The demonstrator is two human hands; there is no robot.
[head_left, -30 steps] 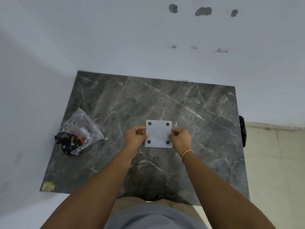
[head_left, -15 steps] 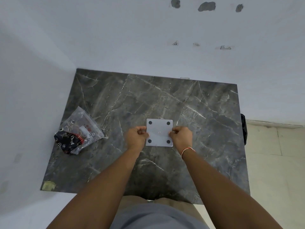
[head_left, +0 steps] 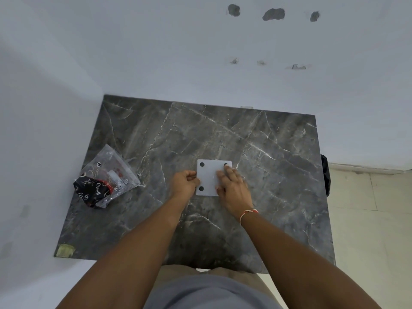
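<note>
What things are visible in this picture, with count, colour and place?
Plate: one, white, middle of the table.
Dots: three visible, black, at the plate's corners.
Plastic bag: one, clear with dark contents, left on table.
Table: one, dark grey marble, against the wall.
Floor: one, pale tiles, right of table.
Wristband: one, red and white, right wrist.
Left hand: one, gripping the plate's left edge.
Right hand: one, fingers straight, flat on the plate.
</note>
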